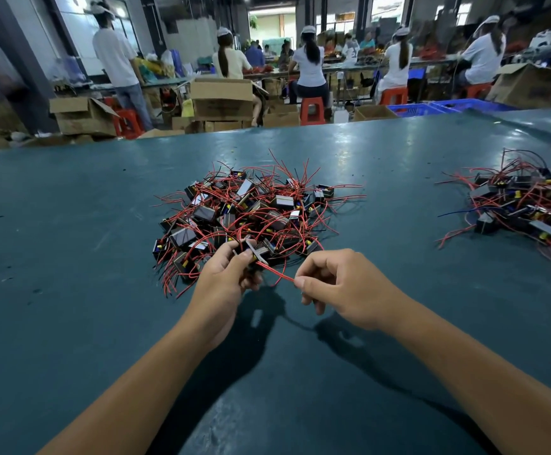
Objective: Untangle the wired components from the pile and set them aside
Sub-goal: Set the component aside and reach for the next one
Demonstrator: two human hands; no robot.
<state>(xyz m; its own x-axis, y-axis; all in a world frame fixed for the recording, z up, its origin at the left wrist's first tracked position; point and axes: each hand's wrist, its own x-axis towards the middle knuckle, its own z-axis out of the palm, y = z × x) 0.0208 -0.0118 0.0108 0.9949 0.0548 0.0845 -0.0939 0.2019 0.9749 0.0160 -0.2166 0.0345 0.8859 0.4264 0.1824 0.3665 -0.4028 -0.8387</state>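
Observation:
A tangled pile [251, 211] of small black box-shaped components with red wires lies in the middle of the teal table [70, 257]. At the pile's near edge my left hand [224, 277] grips one component [257, 251] between thumb and fingers. A red wire [275, 273] runs from that component to the right, and my right hand [336, 287] pinches its end between thumb and forefinger. The held component still touches the pile's edge.
A second, smaller heap of the same wired components [523, 208] lies at the table's right side. Beyond the far table edge stand cardboard boxes [221, 100], red stools [311, 110], a blue crate [431, 108], and several seated people working at benches.

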